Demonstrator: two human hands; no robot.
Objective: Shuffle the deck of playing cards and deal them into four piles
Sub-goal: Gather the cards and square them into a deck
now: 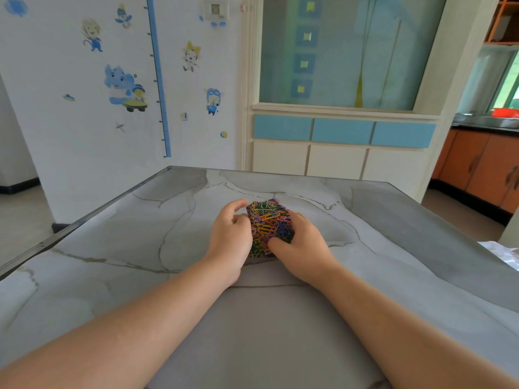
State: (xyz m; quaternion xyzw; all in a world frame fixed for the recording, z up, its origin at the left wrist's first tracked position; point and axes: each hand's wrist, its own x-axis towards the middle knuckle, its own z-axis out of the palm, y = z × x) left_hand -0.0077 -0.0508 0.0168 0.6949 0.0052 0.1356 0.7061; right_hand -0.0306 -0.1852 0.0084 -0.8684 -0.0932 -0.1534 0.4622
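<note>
A deck of playing cards (270, 223) with multicoloured paper-clip backs sits between both hands near the middle of the grey marble table (140, 242). My left hand (230, 237) presses against the deck's left side, index finger curled over its far corner. My right hand (302, 242) grips the right side, thumb lying across the near edge of the top card. The cards look slightly splayed and uneven. The deck's lower part is hidden behind my hands.
The table's left edge (84, 217) runs diagonally toward a white wall with cartoon stickers. A white paper or packet (502, 251) lies at the right edge. Orange kitchen cabinets (477, 169) stand beyond on the right.
</note>
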